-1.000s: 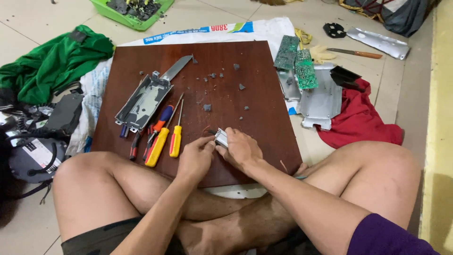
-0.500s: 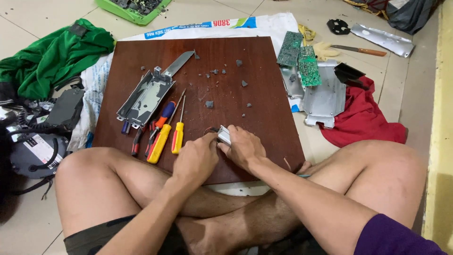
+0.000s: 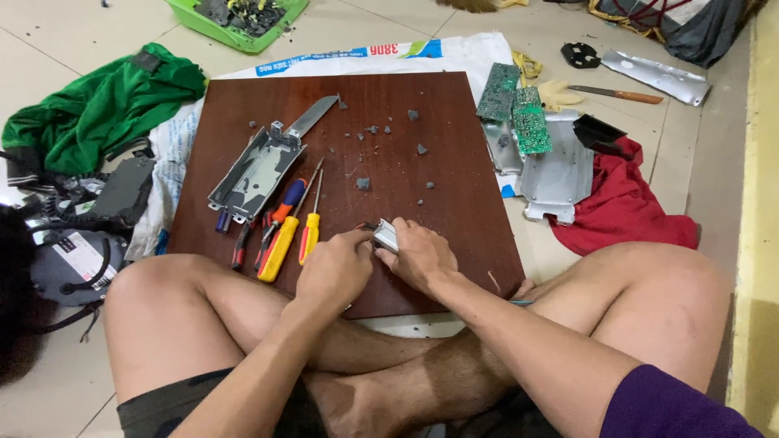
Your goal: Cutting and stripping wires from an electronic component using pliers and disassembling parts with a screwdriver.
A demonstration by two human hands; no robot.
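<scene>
left hand (image 3: 334, 272) and right hand (image 3: 419, 255) pinch small metal piece (image 3: 386, 236) on wooden board (image 3: 454, 203); both closed tight | likely light, stiff, sharp-edged; hold by flat sides | screwdrivers (image 3: 292, 231) beside

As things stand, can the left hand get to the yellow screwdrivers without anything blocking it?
Probably yes. The yellow screwdrivers lie flat on the brown board just beside the left hand, with bare board between. But that hand and the right hand are both on a small metal piece, so it would have to let go first.
</scene>
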